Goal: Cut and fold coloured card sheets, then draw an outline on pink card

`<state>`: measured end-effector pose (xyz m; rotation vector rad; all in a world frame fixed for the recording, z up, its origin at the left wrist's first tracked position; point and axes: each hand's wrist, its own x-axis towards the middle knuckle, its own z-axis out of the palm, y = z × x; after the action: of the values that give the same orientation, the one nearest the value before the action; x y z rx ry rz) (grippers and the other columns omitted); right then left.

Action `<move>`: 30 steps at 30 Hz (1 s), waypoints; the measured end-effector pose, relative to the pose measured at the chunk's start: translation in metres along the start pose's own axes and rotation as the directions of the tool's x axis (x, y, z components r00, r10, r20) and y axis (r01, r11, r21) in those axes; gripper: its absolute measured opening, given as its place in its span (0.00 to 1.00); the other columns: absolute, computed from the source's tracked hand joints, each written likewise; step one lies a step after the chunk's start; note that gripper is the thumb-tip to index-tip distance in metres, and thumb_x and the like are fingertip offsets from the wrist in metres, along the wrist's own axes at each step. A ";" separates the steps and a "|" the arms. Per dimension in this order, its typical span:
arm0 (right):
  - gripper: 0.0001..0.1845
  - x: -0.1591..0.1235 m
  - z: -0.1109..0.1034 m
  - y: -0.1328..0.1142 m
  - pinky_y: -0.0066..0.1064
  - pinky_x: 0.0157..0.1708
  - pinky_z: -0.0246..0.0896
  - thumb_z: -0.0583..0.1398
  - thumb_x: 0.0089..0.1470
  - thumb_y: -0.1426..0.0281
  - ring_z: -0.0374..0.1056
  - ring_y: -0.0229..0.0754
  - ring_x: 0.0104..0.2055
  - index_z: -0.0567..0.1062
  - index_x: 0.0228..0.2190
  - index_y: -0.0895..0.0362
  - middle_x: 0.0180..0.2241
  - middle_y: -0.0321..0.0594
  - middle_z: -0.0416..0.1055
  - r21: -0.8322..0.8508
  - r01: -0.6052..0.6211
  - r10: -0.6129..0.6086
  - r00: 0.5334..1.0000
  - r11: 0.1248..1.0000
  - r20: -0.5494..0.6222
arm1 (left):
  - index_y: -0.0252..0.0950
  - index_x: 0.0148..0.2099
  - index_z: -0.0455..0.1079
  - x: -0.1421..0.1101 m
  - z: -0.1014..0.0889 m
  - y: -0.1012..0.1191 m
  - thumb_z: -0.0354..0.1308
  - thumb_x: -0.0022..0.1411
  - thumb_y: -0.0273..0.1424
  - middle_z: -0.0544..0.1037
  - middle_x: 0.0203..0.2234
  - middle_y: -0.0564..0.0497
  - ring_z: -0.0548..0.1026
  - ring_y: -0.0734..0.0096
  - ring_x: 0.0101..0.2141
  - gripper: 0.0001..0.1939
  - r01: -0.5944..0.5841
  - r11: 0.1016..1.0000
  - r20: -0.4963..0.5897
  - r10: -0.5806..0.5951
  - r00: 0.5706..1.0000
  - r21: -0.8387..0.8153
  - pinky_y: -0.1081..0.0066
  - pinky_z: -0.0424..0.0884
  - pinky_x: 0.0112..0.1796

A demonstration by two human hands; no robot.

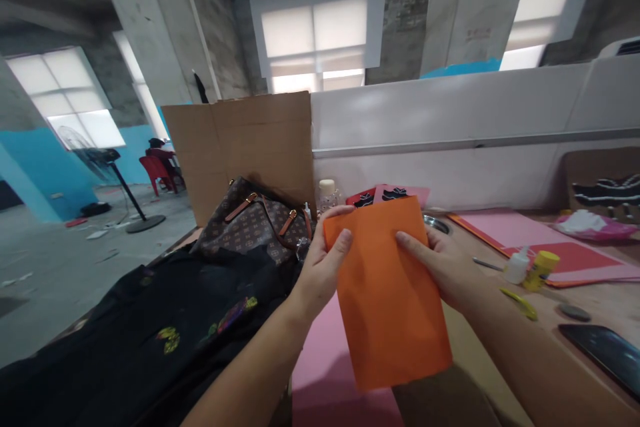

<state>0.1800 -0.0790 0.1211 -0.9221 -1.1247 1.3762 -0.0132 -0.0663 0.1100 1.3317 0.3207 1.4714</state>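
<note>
An orange sheet of paper [393, 300], perhaps folded, is held up in front of me by both hands. My left hand [327, 250] grips its upper left edge, thumb on the near face and fingers behind. On the upper right edge, my right hand [440, 260] pinches it the same way. The fingers behind the paper are mostly hidden. Below it lies a pink sheet [325, 367], partly covered by the orange one.
Left are a brown patterned handbag [250, 220] and black cloth [150, 320]. A cardboard panel [250, 147] stands behind. Right lie pink and red sheets [555, 240], a white bottle [517, 267], a yellow glue stick [543, 270] and a phone [605, 350]. A person sits far left.
</note>
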 end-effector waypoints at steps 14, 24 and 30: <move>0.26 0.000 -0.003 -0.003 0.33 0.33 0.75 0.71 0.45 0.57 0.77 0.49 0.39 0.74 0.44 0.54 0.44 0.44 0.78 -0.146 0.041 -0.038 0.999 0.988 0.027 | 0.45 0.65 0.60 -0.003 -0.003 0.007 0.57 0.67 0.41 0.71 0.56 0.45 0.71 0.56 0.54 0.26 0.116 0.992 0.182 -0.107 0.977 -0.044 0.62 0.69 0.53; 0.27 -0.002 -0.002 -0.008 0.33 0.35 0.74 0.73 0.44 0.58 0.77 0.48 0.39 0.74 0.43 0.54 0.43 0.44 0.79 -0.088 0.001 0.002 1.000 0.996 0.028 | 0.45 0.63 0.63 -0.003 -0.006 0.002 0.55 0.68 0.42 0.71 0.57 0.46 0.70 0.56 0.56 0.23 0.107 0.994 0.210 -0.099 0.973 -0.028 0.60 0.67 0.55; 0.25 -0.003 -0.001 -0.007 0.33 0.35 0.74 0.72 0.45 0.58 0.77 0.48 0.38 0.74 0.43 0.54 0.43 0.44 0.79 -0.106 0.015 -0.011 0.999 0.994 0.032 | 0.44 0.61 0.65 -0.004 -0.002 0.005 0.54 0.68 0.44 0.72 0.55 0.46 0.69 0.56 0.57 0.22 0.072 0.997 0.176 -0.076 0.981 0.028 0.59 0.66 0.56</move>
<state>0.1832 -0.0820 0.1276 -0.9700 -1.2356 1.3347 -0.0184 -0.0707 0.1105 1.4424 0.2679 1.2808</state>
